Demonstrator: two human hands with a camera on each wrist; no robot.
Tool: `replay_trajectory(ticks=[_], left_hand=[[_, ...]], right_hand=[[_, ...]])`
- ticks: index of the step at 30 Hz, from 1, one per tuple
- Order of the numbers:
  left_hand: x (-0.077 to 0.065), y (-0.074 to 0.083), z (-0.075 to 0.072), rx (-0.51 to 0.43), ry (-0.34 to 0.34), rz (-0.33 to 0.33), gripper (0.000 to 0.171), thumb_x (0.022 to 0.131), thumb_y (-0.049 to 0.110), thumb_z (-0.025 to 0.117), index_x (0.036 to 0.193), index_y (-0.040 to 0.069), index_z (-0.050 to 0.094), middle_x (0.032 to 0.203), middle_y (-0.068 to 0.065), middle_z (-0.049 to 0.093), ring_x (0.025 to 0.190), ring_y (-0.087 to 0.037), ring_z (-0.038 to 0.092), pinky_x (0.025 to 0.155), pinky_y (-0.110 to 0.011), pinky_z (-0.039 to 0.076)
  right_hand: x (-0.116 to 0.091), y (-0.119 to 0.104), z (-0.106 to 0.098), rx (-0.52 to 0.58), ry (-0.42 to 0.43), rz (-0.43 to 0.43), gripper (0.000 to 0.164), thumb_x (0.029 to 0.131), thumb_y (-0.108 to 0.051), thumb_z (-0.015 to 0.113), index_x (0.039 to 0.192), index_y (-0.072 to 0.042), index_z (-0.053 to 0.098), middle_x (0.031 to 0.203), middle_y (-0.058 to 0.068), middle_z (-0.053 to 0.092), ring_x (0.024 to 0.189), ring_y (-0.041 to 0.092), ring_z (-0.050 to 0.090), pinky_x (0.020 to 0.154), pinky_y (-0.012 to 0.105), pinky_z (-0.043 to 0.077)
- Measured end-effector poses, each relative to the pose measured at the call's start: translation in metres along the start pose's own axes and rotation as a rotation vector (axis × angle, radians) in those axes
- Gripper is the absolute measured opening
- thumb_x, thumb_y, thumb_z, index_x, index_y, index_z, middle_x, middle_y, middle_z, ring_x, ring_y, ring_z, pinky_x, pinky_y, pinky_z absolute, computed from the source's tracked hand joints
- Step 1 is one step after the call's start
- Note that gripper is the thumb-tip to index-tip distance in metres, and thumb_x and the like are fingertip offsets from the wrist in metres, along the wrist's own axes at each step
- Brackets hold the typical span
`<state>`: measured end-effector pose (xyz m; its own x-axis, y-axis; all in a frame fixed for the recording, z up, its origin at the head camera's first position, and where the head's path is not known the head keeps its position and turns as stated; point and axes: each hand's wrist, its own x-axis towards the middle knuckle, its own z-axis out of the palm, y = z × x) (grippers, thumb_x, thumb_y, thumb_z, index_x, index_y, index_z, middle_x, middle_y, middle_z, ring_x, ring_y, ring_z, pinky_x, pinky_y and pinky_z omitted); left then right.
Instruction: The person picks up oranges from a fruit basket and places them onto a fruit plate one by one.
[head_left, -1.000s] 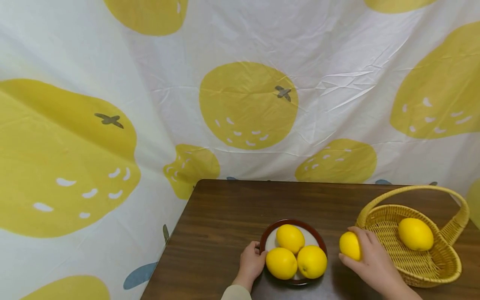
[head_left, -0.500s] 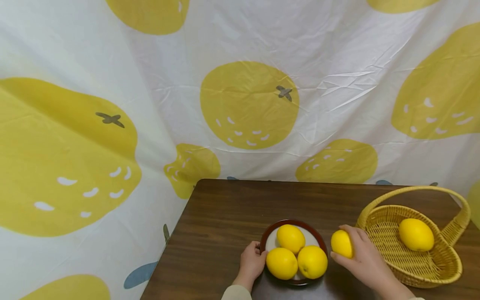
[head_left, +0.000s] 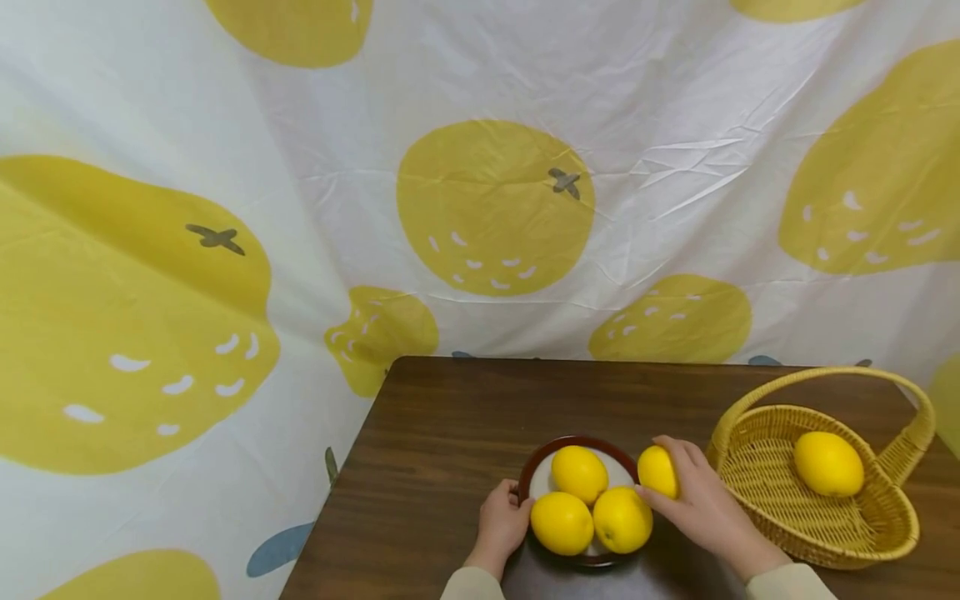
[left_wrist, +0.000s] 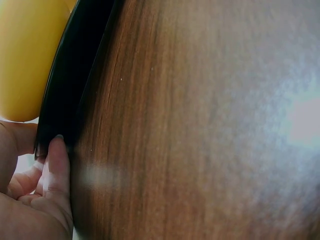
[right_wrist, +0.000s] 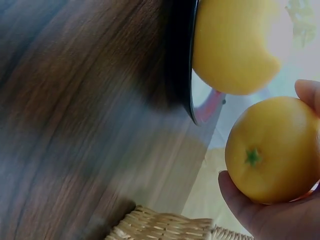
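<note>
My left hand [head_left: 501, 525] grips the left edge of a round, dark-red-rimmed plate [head_left: 618, 474] with a white inside. In the left wrist view, its thumb and fingers pinch the plate's dark side wall [left_wrist: 72, 75]. Three lemons rest on the plate: one at the back [head_left: 580, 472], one at front left [head_left: 562, 523] and one at front right [head_left: 623, 520]. At the plate's right rim, my right hand [head_left: 701, 504] holds another lemon [right_wrist: 272, 150] between thumb and fingers, its green stem end showing in the right wrist view. The palm side is partly hidden.
A wicker basket [head_left: 780, 496] with a tall arched handle [head_left: 832, 373] stands right of my right hand, one lemon [head_left: 828, 463] inside. Under everything is a dark wooden table [head_left: 450, 417]. A fruit-print curtain [head_left: 510, 333] hangs behind its back edge.
My right hand has carried its lemon leftward from beside the basket to the plate's right rim. The left hand, plate, its three lemons and the basket have stayed in place.
</note>
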<state>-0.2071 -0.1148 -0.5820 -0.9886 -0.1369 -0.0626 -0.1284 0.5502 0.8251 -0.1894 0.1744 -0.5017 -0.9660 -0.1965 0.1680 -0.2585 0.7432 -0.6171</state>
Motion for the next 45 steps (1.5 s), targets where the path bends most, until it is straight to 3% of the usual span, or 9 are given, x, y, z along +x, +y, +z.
replay_trajectory(ticks=[14,20,28,45], left_hand=[[0.001,-0.002,-0.001,-0.013,-0.012,-0.010,0.024,0.091,0.017,0.073,0.109,0.003,0.065,0.085,-0.004,0.064,0.078,-0.015,0.060,0.071,-0.033,0.052],[0.000,-0.007,-0.008,-0.018,0.033,-0.007,0.022,0.090,0.015,0.073,0.108,0.003,0.066,0.083,-0.004,0.064,0.076,-0.015,0.059,0.069,-0.033,0.050],[0.000,-0.005,-0.004,-0.028,0.021,0.017,0.022,0.090,0.016,0.073,0.107,0.003,0.066,0.082,-0.003,0.064,0.075,-0.013,0.059,0.069,-0.032,0.051],[0.001,0.000,0.001,-0.009,0.008,0.015,0.022,0.091,0.016,0.073,0.108,0.004,0.066,0.083,-0.003,0.064,0.076,-0.014,0.059,0.069,-0.033,0.051]], right_hand=[[0.017,-0.003,0.011,-0.016,-0.006,-0.018,0.072,0.090,-0.039,0.075,0.144,-0.003,0.044,0.140,0.029,0.047,0.108,0.037,0.062,0.083,0.054,0.052],[0.028,-0.006,0.019,0.000,-0.034,-0.023,0.075,0.087,-0.042,0.077,0.144,-0.005,0.045,0.140,0.027,0.048,0.109,0.036,0.061,0.082,0.049,0.054],[0.031,-0.003,0.019,-0.017,-0.003,-0.037,0.073,0.085,-0.037,0.079,0.142,-0.004,0.048,0.139,0.026,0.051,0.109,0.038,0.062,0.081,0.048,0.054],[0.039,0.003,0.023,0.012,-0.057,0.044,0.074,0.086,-0.035,0.078,0.146,-0.005,0.046,0.142,0.028,0.046,0.109,0.037,0.061,0.081,0.048,0.055]])
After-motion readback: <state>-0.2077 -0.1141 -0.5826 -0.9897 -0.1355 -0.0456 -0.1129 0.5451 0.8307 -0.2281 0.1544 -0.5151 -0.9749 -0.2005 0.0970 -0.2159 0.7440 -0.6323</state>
